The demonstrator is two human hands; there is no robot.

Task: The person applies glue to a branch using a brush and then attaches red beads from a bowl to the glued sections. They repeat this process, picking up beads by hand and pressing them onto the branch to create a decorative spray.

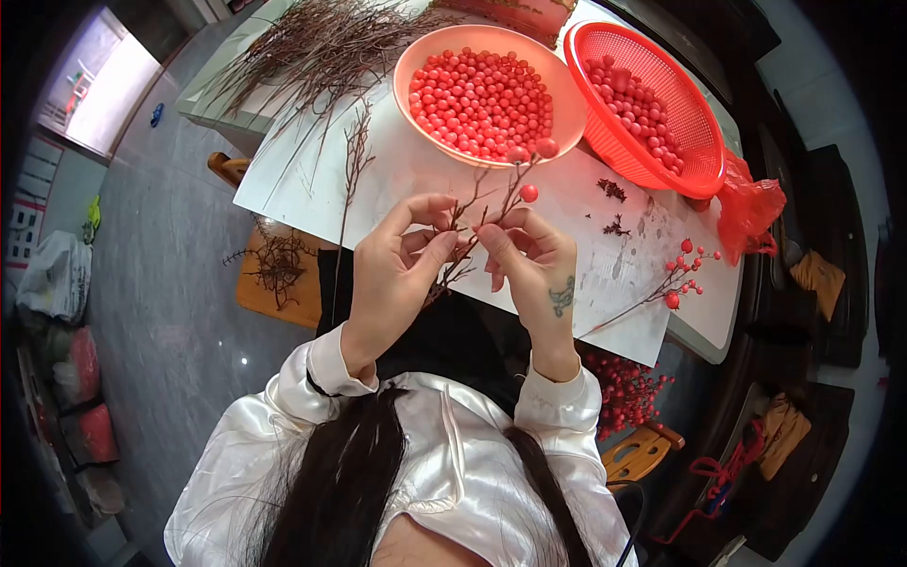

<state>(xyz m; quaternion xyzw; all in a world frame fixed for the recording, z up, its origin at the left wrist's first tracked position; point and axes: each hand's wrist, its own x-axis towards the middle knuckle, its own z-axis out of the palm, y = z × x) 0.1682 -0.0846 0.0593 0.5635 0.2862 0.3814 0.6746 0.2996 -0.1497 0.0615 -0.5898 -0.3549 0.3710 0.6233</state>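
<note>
Between my two hands, a brown artificial twig (483,193) is held above the near edge of the table. My left hand (395,269) pinches its stem between thumb and fingers. Just to the right, my right hand (535,263) grips the same twig with thumb and forefinger. A few red berries (528,194) sit on its upper tips, close to the bowl's near rim. Fingers hide part of the stem. Beyond the hands stands a pink bowl (563,99) full of red berries. A bare twig (352,161) lies left of my left hand.
A red colander (704,118) holds larger berries, with a red plastic bag (751,210) beside it. Bundled brown twigs (321,57) cover the far left. One berry-tipped stem (652,292) lies at right. Wooden stools (250,288) flank me; the right one (635,454) is near finished-looking berry sprays (628,392).
</note>
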